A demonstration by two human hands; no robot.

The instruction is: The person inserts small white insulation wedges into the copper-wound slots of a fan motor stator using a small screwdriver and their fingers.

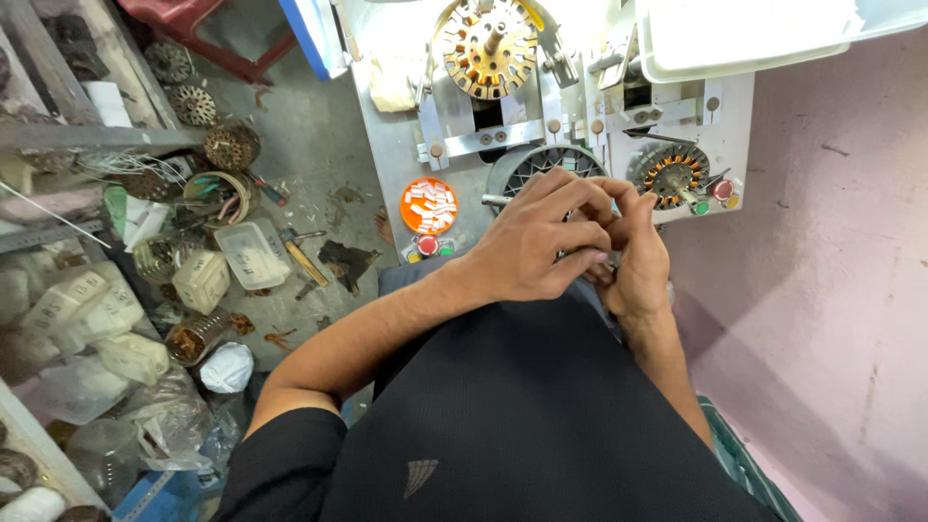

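While both hands meet just below the grey stator, their fingers curl closed together. What the left hand and right hand grip is hidden.

A motor-repair workshop: copper-wound stators on a winding machine, rotor parts strewn across the dusty floor

A pale pink plastered wall is rising on the right, scuffed and catching soft daylight. A grey concrete floor, littered with scraps, is spreading out on the left, where grey metal shelving is sagging under clutter, and a red plastic stool is standing behind.
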